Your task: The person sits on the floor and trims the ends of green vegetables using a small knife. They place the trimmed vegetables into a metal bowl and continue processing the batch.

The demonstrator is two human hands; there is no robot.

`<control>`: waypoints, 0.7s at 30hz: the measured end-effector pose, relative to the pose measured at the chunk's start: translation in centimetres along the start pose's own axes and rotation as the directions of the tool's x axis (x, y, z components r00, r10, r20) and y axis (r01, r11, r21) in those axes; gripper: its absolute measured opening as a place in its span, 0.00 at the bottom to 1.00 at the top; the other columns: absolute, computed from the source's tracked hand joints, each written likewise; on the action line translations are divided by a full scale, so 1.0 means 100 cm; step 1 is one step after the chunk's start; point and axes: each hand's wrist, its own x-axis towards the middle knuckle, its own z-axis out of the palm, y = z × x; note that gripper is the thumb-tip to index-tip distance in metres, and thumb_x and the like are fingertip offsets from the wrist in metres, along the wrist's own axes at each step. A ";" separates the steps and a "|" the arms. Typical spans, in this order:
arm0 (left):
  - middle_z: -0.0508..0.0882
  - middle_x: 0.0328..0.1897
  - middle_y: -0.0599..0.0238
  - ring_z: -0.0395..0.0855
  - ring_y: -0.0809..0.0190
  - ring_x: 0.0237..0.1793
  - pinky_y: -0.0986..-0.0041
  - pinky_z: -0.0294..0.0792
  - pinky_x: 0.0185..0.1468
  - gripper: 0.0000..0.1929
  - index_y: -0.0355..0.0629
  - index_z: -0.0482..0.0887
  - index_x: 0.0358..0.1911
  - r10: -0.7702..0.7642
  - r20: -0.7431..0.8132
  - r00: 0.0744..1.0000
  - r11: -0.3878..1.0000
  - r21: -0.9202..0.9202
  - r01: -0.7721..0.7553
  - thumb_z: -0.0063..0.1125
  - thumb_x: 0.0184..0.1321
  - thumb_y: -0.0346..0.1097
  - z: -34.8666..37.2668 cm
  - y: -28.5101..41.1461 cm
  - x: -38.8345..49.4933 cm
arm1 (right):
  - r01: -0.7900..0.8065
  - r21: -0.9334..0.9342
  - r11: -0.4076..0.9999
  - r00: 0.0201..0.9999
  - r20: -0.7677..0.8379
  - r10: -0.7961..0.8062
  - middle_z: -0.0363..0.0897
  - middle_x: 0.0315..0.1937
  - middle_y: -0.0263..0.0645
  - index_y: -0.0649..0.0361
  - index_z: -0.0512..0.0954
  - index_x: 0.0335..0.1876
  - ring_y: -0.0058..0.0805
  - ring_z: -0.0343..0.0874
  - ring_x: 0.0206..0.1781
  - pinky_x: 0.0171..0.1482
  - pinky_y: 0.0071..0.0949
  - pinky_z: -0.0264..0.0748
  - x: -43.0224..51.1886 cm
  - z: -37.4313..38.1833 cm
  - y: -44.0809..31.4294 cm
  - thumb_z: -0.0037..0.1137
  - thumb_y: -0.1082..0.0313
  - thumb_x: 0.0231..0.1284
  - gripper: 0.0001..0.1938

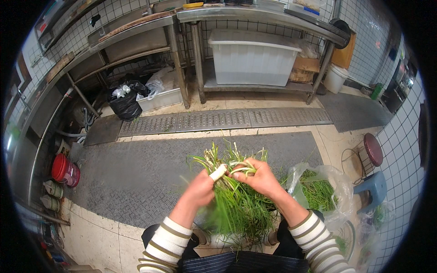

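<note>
My left hand (199, 191) grips a bunch of thin green stalks (223, 213), which look like chives. Their root ends point away from me, and the leaves hang blurred toward my lap. A pale cream wrap (218, 173) shows at that hand's fingertips, apparently around a finger. Close beside it, my right hand (261, 178) pinches a few bent stalks (244, 169) between thumb and fingers. Under both hands lies a heap of loose greens (254, 213), hiding most of what supports it. To the right, a clear plastic bag (344, 181) stands open with more greens (315, 191) inside.
A dark textured mat (136, 181) covers the floor ahead. Beyond it run metal drain grates (213, 120) and a steel table (239, 13) above a lidded plastic bin (252, 61). A red bucket (63, 170) stands left; a blue plastic stool (372, 187) is at right.
</note>
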 end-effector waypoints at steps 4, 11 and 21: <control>0.82 0.47 0.60 0.82 0.65 0.45 0.75 0.75 0.48 0.15 0.34 0.74 0.50 -0.004 0.042 0.999 0.998 -0.056 0.006 0.58 0.64 0.33 0.006 -0.004 0.000 | 0.205 -0.258 0.944 0.978 0.097 -0.186 0.79 0.28 0.32 0.63 0.81 0.41 0.19 0.75 0.33 0.39 0.25 0.73 0.001 0.005 0.014 0.68 0.62 0.55 0.14; 0.83 0.41 0.64 0.82 0.65 0.39 0.73 0.75 0.43 0.13 0.38 0.77 0.46 0.053 0.036 0.998 0.996 0.070 -0.055 0.64 0.58 0.31 0.004 0.001 -0.001 | -0.090 0.087 0.992 0.991 0.103 0.081 0.76 0.27 0.25 0.62 0.78 0.34 0.12 0.70 0.32 0.35 0.17 0.67 0.001 -0.006 0.007 0.64 0.68 0.57 0.07; 0.84 0.36 0.67 0.81 0.68 0.35 0.76 0.73 0.39 0.12 0.39 0.82 0.40 0.093 0.041 0.995 0.948 0.303 -0.101 0.68 0.52 0.29 0.001 0.010 -0.001 | -0.128 -0.055 0.990 0.980 0.145 0.135 0.82 0.32 0.32 0.64 0.81 0.40 0.16 0.74 0.36 0.41 0.21 0.72 -0.002 -0.010 0.006 0.64 0.67 0.58 0.10</control>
